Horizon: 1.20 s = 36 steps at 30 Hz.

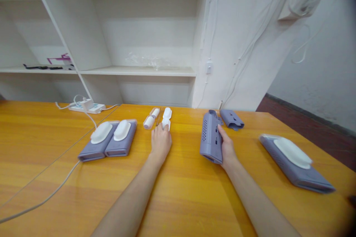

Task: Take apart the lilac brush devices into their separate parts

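Observation:
My right hand is wrapped round the right side of a grey-purple plastic housing, which has small round holes and slots in its faces. It is tilted above the wooden table. My left hand rests at the table with its curled fingertips on the near end of a white double-lobed plastic part. Those fingers hide the near end of that part. Just left of it lies a clear-and-white plastic part of similar length. Behind the held housing lies a second grey-purple housing.
Two grey-purple units with white oval pieces, one beside another, lie at the left. A similar unit lies at the right. A power strip with cables stands at the back left, before white shelves.

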Tool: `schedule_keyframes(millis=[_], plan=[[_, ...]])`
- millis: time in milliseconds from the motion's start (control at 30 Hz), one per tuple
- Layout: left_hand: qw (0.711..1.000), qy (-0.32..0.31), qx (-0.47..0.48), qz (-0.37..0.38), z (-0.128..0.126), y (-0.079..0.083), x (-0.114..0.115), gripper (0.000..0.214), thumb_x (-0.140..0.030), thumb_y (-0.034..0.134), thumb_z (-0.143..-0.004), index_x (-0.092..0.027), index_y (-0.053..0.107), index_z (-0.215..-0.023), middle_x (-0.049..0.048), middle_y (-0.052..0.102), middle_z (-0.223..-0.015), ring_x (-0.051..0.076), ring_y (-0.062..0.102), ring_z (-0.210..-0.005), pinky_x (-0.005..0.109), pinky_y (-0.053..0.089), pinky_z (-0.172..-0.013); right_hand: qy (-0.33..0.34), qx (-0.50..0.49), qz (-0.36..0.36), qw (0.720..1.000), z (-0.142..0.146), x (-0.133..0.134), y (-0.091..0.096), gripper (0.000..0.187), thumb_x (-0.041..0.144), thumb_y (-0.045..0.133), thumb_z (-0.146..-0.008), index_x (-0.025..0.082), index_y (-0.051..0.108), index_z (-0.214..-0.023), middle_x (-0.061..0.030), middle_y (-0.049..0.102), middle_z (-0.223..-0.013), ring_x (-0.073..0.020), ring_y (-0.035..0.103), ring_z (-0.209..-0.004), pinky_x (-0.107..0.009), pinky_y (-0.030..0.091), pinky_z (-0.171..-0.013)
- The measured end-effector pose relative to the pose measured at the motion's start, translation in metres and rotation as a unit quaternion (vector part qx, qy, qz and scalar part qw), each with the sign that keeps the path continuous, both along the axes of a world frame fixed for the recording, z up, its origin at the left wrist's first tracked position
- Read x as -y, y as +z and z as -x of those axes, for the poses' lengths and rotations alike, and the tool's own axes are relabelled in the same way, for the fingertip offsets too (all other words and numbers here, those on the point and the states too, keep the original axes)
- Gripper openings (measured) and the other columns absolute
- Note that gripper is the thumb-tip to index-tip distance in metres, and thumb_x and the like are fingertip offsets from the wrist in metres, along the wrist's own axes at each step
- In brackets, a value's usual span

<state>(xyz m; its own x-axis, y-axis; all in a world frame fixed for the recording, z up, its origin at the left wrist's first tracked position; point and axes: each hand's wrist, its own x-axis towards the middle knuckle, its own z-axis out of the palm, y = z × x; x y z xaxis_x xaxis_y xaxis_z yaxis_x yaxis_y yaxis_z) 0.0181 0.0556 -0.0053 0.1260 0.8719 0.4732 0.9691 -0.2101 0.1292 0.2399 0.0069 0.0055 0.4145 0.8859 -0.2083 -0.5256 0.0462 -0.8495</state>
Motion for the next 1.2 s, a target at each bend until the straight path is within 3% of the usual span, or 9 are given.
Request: schedule_keyframes(millis=[200, 433, 533, 633, 733, 800, 1000, 1133, 1200], plan=[[1.0, -0.01, 0.003, -0.002, -0.001, -0.004, -0.002, 0.04, -0.008, 0.041, -0.084, -0.015, 0.051, -0.122, 0.0154, 0.052, -0.118, 0.026, 0.053, -0.106, 0.036, 0.04, -0.088, 0.0, -0.005, -0.004, 1.0, -0.001, -0.001, -0.001, 0.038, 0.047, 0.069, -0.07, 0.016, 0.065, -0.09, -0.0018, 0.07, -0.07, -0.0197, 0.066, -0.06, -0.029, 0.053, -0.052], [0.999, -0.023, 0.021, -0.038, -0.006, 0.009, 0.006, 0.036, -0.017, 0.045, -0.087, -0.018, 0.048, -0.123, 0.014, 0.051, -0.116, 0.028, 0.05, -0.103, 0.041, 0.038, -0.088, 0.0, 0.004, -0.006, 1.0, 0.0, -0.001, -0.003, 0.037, 0.048, 0.071, -0.068, 0.016, 0.065, -0.087, -0.0023, 0.069, -0.068, -0.0198, 0.065, -0.06, -0.029, 0.053, -0.052], [0.991, -0.109, 0.05, -0.056, -0.012, 0.012, 0.013, 0.031, -0.026, 0.04, -0.092, -0.017, 0.049, -0.12, 0.0135, 0.054, -0.11, 0.027, 0.051, -0.102, 0.04, 0.04, -0.087, -0.013, 0.028, -0.005, 1.0, 0.004, 0.001, -0.001, 0.038, 0.05, 0.073, -0.066, 0.016, 0.065, -0.084, -0.0022, 0.069, -0.068, -0.0194, 0.064, -0.06, -0.028, 0.052, -0.052], [0.965, -0.238, 0.088, -0.069, -0.019, 0.013, 0.024, 0.035, -0.035, 0.036, -0.094, -0.017, 0.046, -0.122, 0.0127, 0.056, -0.107, 0.026, 0.052, -0.102, 0.039, 0.041, -0.088, -0.035, 0.077, -0.019, 0.996, 0.01, 0.001, 0.001, 0.044, 0.052, 0.074, -0.065, 0.017, 0.066, -0.089, -0.0029, 0.07, -0.076, -0.019, 0.064, -0.063, -0.028, 0.052, -0.055], [0.928, -0.352, 0.103, -0.064, -0.025, 0.015, 0.037, 0.058, -0.054, 0.047, -0.086, -0.016, 0.039, -0.129, 0.0138, 0.055, -0.114, 0.028, 0.052, -0.104, 0.042, 0.042, -0.089, -0.083, 0.13, -0.047, 0.987, 0.017, -0.004, -0.002, 0.057, 0.054, 0.071, -0.067, 0.02, 0.061, -0.112, -0.0031, 0.071, -0.092, -0.0188, 0.065, -0.074, -0.028, 0.052, -0.064], [0.915, -0.389, 0.099, -0.048, -0.029, 0.017, 0.044, 0.079, -0.066, 0.053, -0.076, -0.015, 0.035, -0.133, 0.0151, 0.054, -0.117, 0.03, 0.052, -0.106, 0.043, 0.042, -0.09, -0.111, 0.16, -0.062, 0.979, 0.019, -0.008, -0.007, 0.065, 0.055, 0.067, -0.07, 0.023, 0.053, -0.125, -0.0031, 0.068, -0.104, -0.0194, 0.064, -0.085, -0.029, 0.051, -0.073], [0.919, -0.379, 0.105, 0.007, -0.035, 0.019, 0.046, 0.098, -0.075, 0.061, -0.06, -0.018, 0.036, -0.135, 0.0151, 0.055, -0.12, 0.032, 0.053, -0.107, 0.046, 0.042, -0.092, -0.113, 0.151, -0.083, 0.979, 0.015, -0.016, -0.02, 0.068, 0.054, 0.057, -0.079, 0.033, 0.034, -0.139, -0.0005, 0.052, -0.133, -0.0181, 0.054, -0.113, -0.032, 0.041, -0.095], [0.917, -0.368, 0.148, 0.049, -0.031, 0.018, 0.043, 0.098, -0.073, 0.067, -0.055, -0.019, 0.04, -0.133, 0.0157, 0.056, -0.121, 0.034, 0.054, -0.108, 0.047, 0.041, -0.092, -0.106, 0.15, -0.07, 0.98, 0.013, -0.013, -0.02, 0.062, 0.055, 0.058, -0.077, 0.03, 0.042, -0.131, -0.0006, 0.059, -0.122, -0.0184, 0.057, -0.107, -0.032, 0.043, -0.091], [0.908, -0.351, 0.206, 0.099, -0.032, 0.016, 0.042, 0.088, -0.07, 0.066, -0.062, -0.02, 0.043, -0.131, 0.0136, 0.061, -0.11, 0.03, 0.059, -0.097, 0.042, 0.045, -0.084, -0.107, 0.152, -0.064, 0.98, 0.013, -0.011, -0.018, 0.058, 0.056, 0.06, -0.075, 0.027, 0.048, -0.124, -0.0011, 0.062, -0.113, -0.0192, 0.058, -0.102, -0.032, 0.045, -0.087]])
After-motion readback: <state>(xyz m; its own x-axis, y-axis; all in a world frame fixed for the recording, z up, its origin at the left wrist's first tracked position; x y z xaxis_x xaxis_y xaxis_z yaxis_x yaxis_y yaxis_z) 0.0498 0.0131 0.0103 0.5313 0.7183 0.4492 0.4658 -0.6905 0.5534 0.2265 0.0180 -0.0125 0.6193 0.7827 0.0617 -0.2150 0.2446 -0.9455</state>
